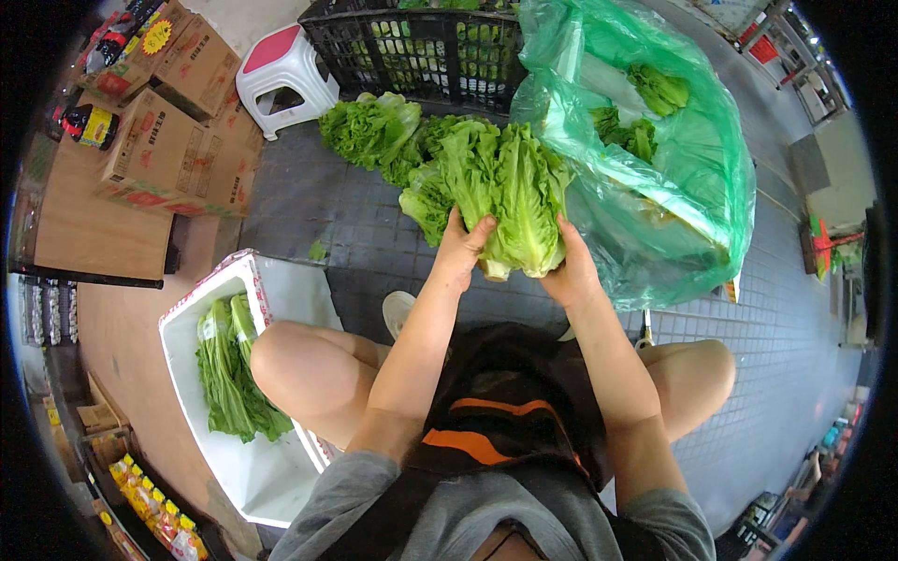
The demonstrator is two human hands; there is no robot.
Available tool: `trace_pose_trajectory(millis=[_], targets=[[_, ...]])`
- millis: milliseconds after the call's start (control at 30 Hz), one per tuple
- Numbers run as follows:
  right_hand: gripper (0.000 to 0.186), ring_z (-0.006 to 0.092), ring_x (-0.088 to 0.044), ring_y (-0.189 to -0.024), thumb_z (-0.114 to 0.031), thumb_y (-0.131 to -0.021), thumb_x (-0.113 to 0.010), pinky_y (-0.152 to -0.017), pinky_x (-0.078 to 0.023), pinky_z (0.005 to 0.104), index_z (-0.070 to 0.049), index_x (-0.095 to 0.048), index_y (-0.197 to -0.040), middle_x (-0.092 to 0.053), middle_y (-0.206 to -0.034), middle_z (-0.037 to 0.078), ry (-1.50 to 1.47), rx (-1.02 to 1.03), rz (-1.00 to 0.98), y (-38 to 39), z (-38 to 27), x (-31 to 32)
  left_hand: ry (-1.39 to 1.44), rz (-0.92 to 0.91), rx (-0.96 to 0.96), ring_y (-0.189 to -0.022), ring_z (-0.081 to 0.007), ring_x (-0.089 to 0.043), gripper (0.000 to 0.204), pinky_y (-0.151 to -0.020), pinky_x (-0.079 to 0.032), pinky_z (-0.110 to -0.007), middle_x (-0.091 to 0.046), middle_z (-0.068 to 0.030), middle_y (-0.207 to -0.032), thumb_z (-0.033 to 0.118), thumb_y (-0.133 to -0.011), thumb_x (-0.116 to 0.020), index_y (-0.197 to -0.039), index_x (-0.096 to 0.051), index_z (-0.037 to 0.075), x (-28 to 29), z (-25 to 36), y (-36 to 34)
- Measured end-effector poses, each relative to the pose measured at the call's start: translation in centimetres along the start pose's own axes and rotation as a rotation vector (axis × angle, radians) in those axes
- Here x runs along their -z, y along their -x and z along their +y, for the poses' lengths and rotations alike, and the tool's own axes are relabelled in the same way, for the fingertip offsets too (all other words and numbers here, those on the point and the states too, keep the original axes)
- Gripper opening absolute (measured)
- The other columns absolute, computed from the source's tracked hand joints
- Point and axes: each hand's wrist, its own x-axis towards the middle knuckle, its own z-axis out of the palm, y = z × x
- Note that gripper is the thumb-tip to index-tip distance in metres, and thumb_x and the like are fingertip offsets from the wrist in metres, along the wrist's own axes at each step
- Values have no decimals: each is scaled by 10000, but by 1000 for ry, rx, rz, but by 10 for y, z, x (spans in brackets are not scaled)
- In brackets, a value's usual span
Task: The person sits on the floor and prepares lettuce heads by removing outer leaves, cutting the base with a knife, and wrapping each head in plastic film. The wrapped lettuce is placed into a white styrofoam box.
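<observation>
My left hand (468,241) and my right hand (569,254) grip either side of a bunch of leafy green lettuce (514,196), held up in front of me with its pale stem ends toward me. The fingers of both hands curl round it, partly hidden by leaves. Just behind it, more lettuce (369,131) lies on the dark tiled floor. To the right, a big translucent green plastic bag (673,234) lies open with some lettuce (655,89) inside.
A black crate (412,61) of greens stands behind, beside a white stool (285,79). Cardboard boxes (178,150) are stacked at the left. A white foam box (196,449) holding long leafy greens (234,374) sits by my left knee. Metal shelving (786,56) stands far right.
</observation>
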Motion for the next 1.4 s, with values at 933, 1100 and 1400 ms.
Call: trace_pose_trajectory(millis=[933,1100,1400], targets=[[435,277,-555,-1066,-277,-892,-395,-926,-440,432,-18,-472,-1233,-549,-1189,154,-172,-169,-282,39,-109,27,-1787,-508,-2014,-1253,-356,-321,774,-981,-285,-542,-304,-170,-1378,342,-650,-714,-1317,-343,212,-91,128,25],[433,247,-571,-1045,-338,-896,-402,-910,-446,423,-71,-483,-1227,-561,-1189,113,294,-261,-303,11,-159,0,-1932,-782,-1551,-1281,-345,-290,957,-1033,-201,-552,-286,-172,-1393,293,-494,-781,-1334,-329,223,-120,125,-3],[583,288,-528,-1084,-565,-828,-377,-829,-442,533,-149,-501,-1217,-533,-1224,99,888,-489,-417,-71,-244,-32,-1754,-451,-1275,-1200,-360,-318,1112,-1033,-192,-555,-377,-168,-1212,307,-411,-841,-1324,-276,19,-155,110,-58]])
